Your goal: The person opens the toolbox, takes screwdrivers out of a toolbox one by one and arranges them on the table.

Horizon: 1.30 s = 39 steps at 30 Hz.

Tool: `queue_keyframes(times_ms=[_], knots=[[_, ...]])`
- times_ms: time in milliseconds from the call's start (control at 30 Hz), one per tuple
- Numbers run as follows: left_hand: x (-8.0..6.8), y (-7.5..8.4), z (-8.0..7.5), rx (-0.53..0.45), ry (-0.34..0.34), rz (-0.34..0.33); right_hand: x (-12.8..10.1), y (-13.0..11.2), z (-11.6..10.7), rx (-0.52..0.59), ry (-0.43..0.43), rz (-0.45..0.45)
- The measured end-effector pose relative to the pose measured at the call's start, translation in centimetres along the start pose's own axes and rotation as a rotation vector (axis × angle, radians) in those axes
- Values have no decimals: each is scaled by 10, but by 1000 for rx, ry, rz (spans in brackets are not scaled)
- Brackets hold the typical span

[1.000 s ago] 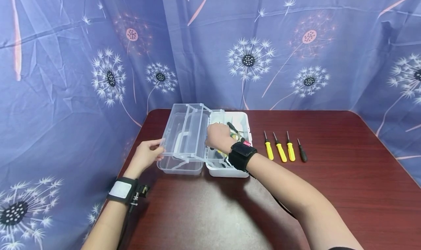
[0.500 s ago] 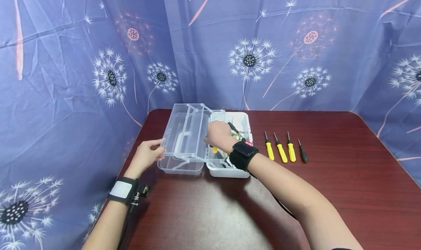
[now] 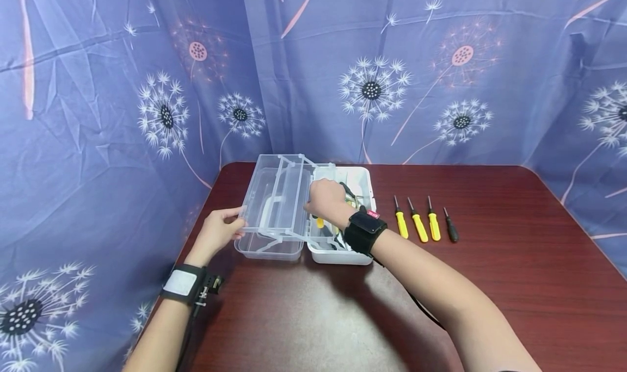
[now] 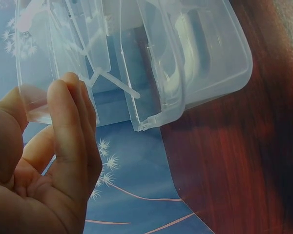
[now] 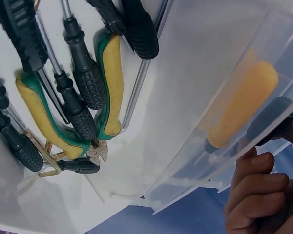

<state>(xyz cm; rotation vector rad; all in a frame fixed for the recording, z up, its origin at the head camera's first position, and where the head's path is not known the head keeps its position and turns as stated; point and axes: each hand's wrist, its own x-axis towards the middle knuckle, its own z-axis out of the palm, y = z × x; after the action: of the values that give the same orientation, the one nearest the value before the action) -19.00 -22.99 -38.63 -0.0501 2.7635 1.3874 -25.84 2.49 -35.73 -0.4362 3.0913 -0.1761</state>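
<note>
A clear plastic toolbox tray [image 3: 276, 198] stands swung out to the left of its white box base [image 3: 364, 177]. My left hand [image 3: 217, 230] pinches the tray's left rim [image 4: 39, 105] between thumb and fingers [image 4: 71, 131]. My right hand [image 3: 324, 199] reaches into the box at the tray's right edge. Its curled fingers [image 5: 256, 190] close by a dark screwdriver handle [image 5: 271, 124], seen next to a yellow handle [image 5: 244, 105] through the clear wall [image 5: 219, 73]. Yellow-green pliers [image 5: 110, 87] and black screwdrivers [image 5: 85, 78] lie in the white base.
Three yellow screwdrivers [image 3: 419, 226] and one black screwdriver [image 3: 450, 229] lie side by side on the dark red table [image 3: 490, 285] right of the box. A blue dandelion-print curtain [image 3: 98, 116] hangs close behind and to the left.
My right hand has shifted slightly up and back inside the box, and a yellow handle now shows below it. The left hand and tray stay put.
</note>
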Motion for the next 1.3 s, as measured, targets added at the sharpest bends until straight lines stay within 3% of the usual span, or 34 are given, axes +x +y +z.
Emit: queue_keyframes(times_ms=[233,500,800,1300], knots=[[0,1,1,-2,-2,4,-3,5,-4,12,38,-18],[-1,1,1,1,-6,-1,-7,16,-9,67,22,-24],[-2,0,0,-4,-8,-12,-4,28,-13,29,54,31],[-2,0,1,1,-2,-14,-16,61,-14,28,113,50]])
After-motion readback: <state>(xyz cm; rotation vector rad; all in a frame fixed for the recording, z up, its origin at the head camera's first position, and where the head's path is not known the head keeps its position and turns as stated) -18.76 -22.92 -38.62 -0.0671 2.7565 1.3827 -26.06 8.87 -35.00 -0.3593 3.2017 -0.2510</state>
